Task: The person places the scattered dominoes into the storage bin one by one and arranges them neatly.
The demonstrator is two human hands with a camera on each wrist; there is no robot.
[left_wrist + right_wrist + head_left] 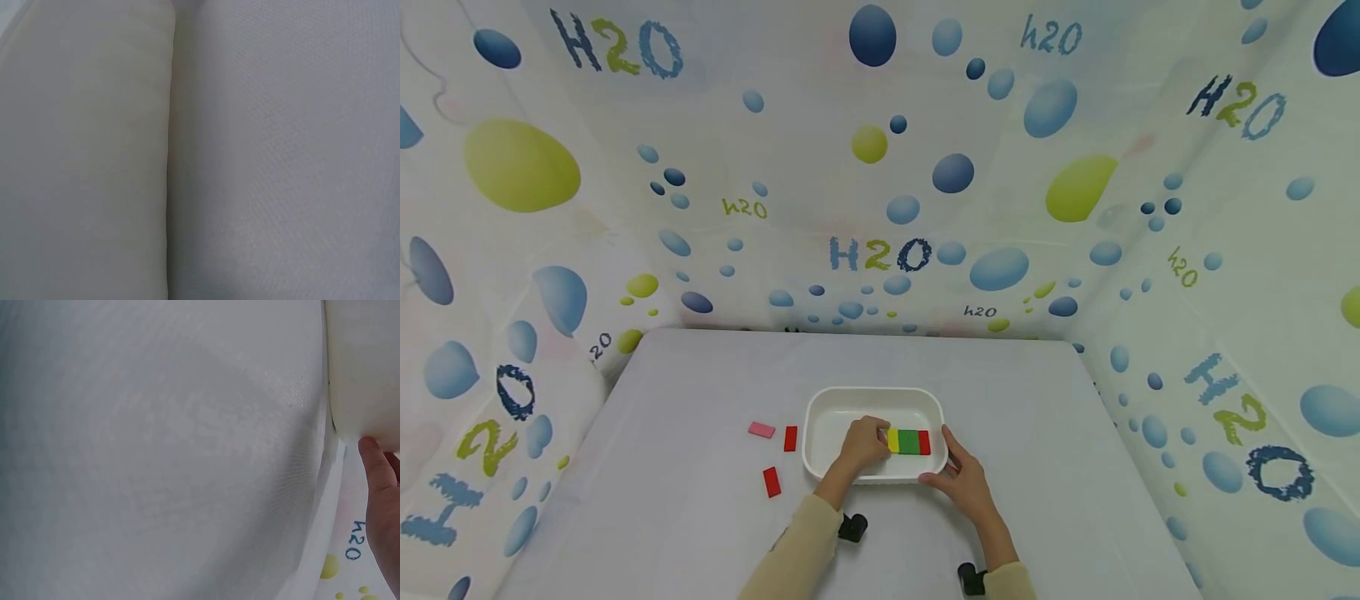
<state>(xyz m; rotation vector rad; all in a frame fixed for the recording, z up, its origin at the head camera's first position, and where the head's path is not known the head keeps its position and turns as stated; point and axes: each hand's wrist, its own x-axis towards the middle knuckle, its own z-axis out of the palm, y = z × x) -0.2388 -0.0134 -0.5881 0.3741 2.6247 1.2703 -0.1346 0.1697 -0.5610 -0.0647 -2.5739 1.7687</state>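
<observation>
A white tray [842, 403] stands on the table in the head view. Inside it, toward the right end, a yellow block [892, 441], a green block [908, 442] and a red block [924, 442] lie side by side in a row. My left hand [863, 443] reaches into the tray and pinches the yellow block at the row's left end, its fingers covering part of it. With thumb and fingers spread around the front right corner, my right hand [964, 483] holds the tray. The right wrist view shows that hand's fingertip [369, 447] against the tray wall [362, 369].
Left of the tray lie a pink block [762, 430] and two red blocks, one upper [791, 438] and one lower [772, 482]. A white cloth [700, 533] covers the table. Behind it hangs a patterned curtain [805, 167]. A pale sleeve [87, 150] fills much of the left wrist view.
</observation>
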